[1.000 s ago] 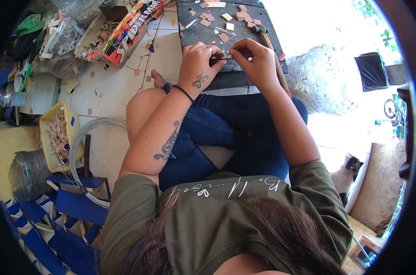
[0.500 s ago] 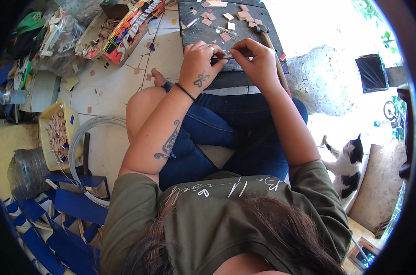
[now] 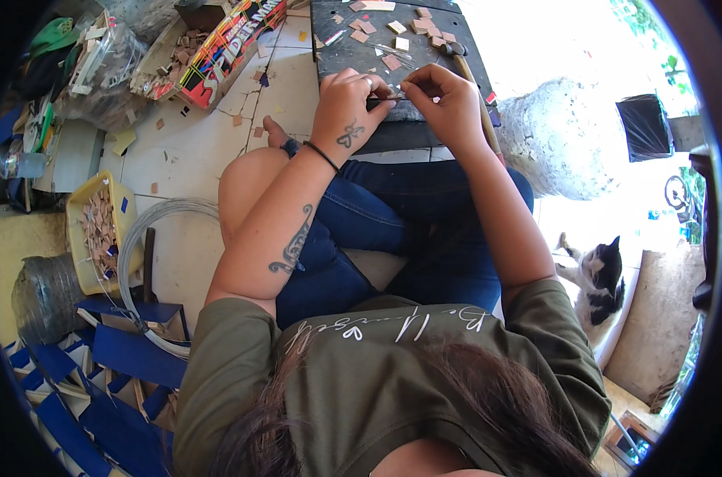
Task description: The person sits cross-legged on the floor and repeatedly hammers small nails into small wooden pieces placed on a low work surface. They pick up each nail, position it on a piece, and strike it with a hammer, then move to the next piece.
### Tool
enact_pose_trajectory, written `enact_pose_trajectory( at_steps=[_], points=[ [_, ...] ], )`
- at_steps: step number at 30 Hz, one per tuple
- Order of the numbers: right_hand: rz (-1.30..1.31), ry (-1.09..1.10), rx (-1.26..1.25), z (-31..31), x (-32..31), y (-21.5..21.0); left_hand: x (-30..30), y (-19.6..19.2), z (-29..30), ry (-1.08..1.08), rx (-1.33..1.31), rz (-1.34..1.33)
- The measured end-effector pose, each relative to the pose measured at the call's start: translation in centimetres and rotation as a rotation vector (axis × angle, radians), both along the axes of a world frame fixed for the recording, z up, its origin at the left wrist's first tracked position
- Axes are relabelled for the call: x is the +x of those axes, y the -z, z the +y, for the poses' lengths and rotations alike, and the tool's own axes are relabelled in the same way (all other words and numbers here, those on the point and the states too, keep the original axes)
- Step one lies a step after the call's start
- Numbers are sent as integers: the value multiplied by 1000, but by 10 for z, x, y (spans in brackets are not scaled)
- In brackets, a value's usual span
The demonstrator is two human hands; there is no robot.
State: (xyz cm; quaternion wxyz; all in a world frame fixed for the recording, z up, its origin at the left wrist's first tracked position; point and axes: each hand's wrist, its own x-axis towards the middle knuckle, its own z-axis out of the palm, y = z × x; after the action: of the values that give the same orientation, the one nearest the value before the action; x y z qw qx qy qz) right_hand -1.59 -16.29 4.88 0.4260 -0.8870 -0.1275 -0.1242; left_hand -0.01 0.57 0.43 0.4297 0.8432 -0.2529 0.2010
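Observation:
Both my hands are together over the near end of a dark board (image 3: 337, 52). My left hand (image 3: 350, 102) is closed in a pinch on one end of a thin, dark, wire-like piece (image 3: 389, 98). Thumb and forefinger of my right hand (image 3: 447, 102) pinch close to its other end, and a small pinkish bit shows by those fingers. Just beyond my fingertips lie several thin wires (image 3: 399, 57) and a small square wooden tile (image 3: 391, 62). A hammer (image 3: 481, 107) rests along the board's right edge, beside my right hand.
More wooden tiles (image 3: 420, 26) lie farther up the board. Left are a yellow basket of wood pieces (image 3: 75, 230), a wire coil (image 3: 130, 262), blue boxes (image 3: 138, 354) and a printed carton (image 3: 226, 60). Right are a pale rounded block (image 3: 563, 139) and a black-and-white cat (image 3: 601, 286).
My hands stay almost in place, with only slight finger movement around the thin piece. The cat has lowered and turned its head.

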Motion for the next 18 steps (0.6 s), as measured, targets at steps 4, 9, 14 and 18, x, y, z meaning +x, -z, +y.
enact_pose_trajectory(
  at_steps=[4, 9, 14, 18],
  points=[
    [-68, -51, 26, 2, 1, 1, 0, 1, 0, 0, -10, -22],
    [-129, -86, -55, 3, 2, -2, 0, 0, 0, 8, -23, 39],
    [-134, -82, -71, 5, 4, -5, -1, -3, -7, 9, -94, 67],
    [-85, -53, -130, 0, 0, -7, 0, -4, -13, 61, -198, 49]
  ],
)
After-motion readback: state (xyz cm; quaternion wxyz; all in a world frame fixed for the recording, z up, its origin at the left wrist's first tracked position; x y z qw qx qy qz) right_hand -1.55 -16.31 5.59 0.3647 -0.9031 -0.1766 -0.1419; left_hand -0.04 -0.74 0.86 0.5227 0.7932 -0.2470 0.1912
